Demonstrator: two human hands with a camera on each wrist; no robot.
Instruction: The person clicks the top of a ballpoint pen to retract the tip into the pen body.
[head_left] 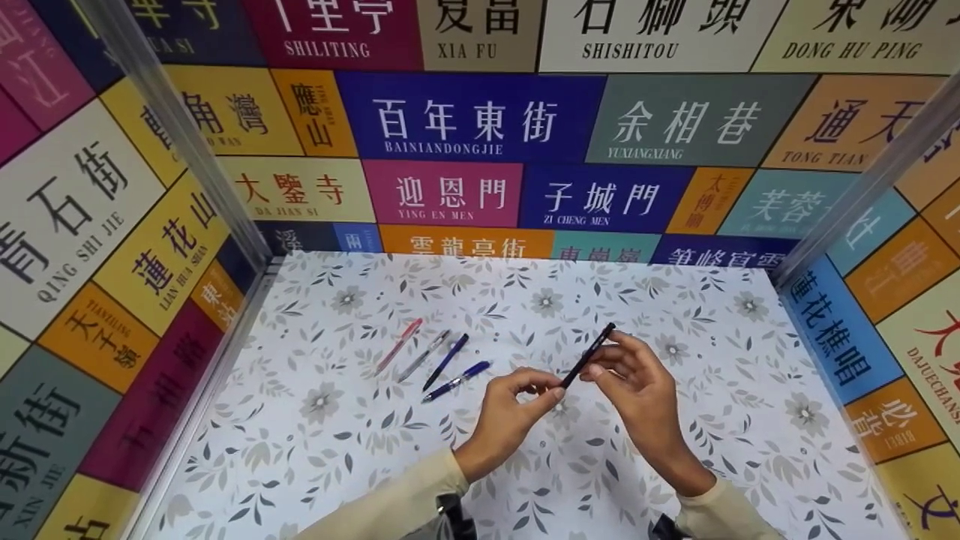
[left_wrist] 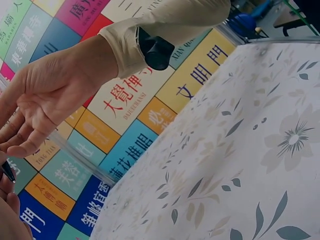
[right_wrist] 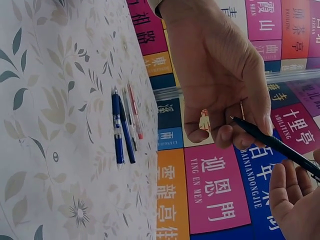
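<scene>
A slim black pen (head_left: 587,355) is held above the table, tilted up to the right in the head view. My left hand (head_left: 514,412) pinches its lower end between thumb and fingers. Around the upper part, my right hand (head_left: 643,394) has its thumb and bent fingers at the barrel, the index fingertip close to the top end. In the right wrist view the pen (right_wrist: 275,142) slants between both hands, its pointed tip bare beside the left fingers. Only the pen's dark end (left_wrist: 8,171) shows at the edge of the left wrist view.
Left of the hands, on the flower-patterned table (head_left: 360,457), lie a red pen (head_left: 399,346), a clear grey pen (head_left: 424,355), a dark blue pen (head_left: 446,360) and a blue clear-barrelled pen (head_left: 456,381). Panels with colourful lettering (head_left: 480,120) enclose the table's back and sides.
</scene>
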